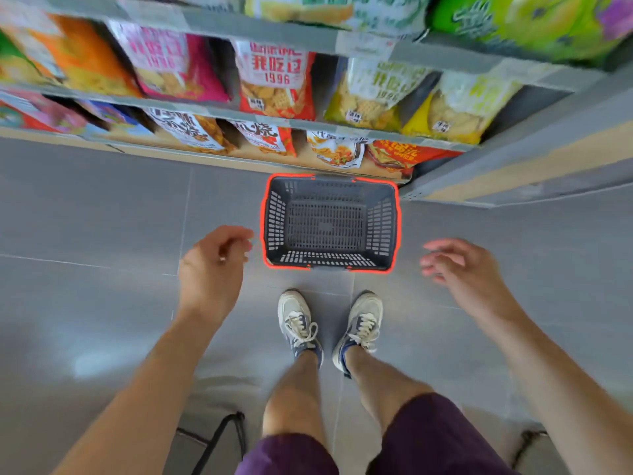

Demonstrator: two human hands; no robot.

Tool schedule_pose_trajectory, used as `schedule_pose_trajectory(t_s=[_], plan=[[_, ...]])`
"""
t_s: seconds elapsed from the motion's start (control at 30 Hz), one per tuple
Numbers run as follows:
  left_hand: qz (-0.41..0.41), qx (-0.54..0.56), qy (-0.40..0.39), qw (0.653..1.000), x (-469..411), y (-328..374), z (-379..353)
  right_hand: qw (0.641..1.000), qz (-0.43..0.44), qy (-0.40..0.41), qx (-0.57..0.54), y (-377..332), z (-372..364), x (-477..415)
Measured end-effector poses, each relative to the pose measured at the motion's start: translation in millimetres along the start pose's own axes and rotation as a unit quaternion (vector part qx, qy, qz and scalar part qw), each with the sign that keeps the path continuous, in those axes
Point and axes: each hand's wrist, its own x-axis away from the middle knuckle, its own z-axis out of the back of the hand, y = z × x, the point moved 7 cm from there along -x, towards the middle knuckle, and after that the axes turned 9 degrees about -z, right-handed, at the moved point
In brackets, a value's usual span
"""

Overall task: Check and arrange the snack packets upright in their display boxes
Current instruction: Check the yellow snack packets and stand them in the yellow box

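Your left hand (212,265) hangs loosely curled and empty just left of the basket (382,221), your right hand (460,265) relaxed and empty to its right; snack packets (277,84) stand on shelves (305,125) beyond it.

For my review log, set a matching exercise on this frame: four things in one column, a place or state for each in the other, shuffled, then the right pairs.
Things:
1. basket
2. red packet marked 1996
3. left hand
4. right hand

Places or states:
A. fingers stretched out, holding nothing
B. standing on a shelf
C. on the floor, just ahead of the shoes
D. fingers loosely curled, holding nothing

Pairs: 1-C, 2-B, 3-D, 4-A
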Motion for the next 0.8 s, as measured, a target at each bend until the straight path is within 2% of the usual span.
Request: schedule_pose_trajectory(t_s=[0.13,0.2,0.33,0.43,0.57,0.8], plan=[[-0.099,-0.025,-0.006,0.995,49,120,86,0.991,0.106,-0.021,0.074,-91,59,112],[-0.162,-0.023,-0.009,0.986,73,177,125,0.983,0.161,-0.006,0.089,-133,93,168],[-0.281,0.005,-0.006,0.96,108,288,186,0.963,0.258,0.073,0.018,-210,173,260],[-0.383,0.019,0.011,0.923,127,368,219,0.933,0.323,0.132,-0.081,-251,228,317],[-0.513,0.004,0.045,0.857,148,469,248,0.88,0.413,0.19,-0.139,-303,278,378],[-0.638,-0.024,0.112,0.761,170,608,268,0.784,0.54,0.26,-0.163,-381,358,444]])
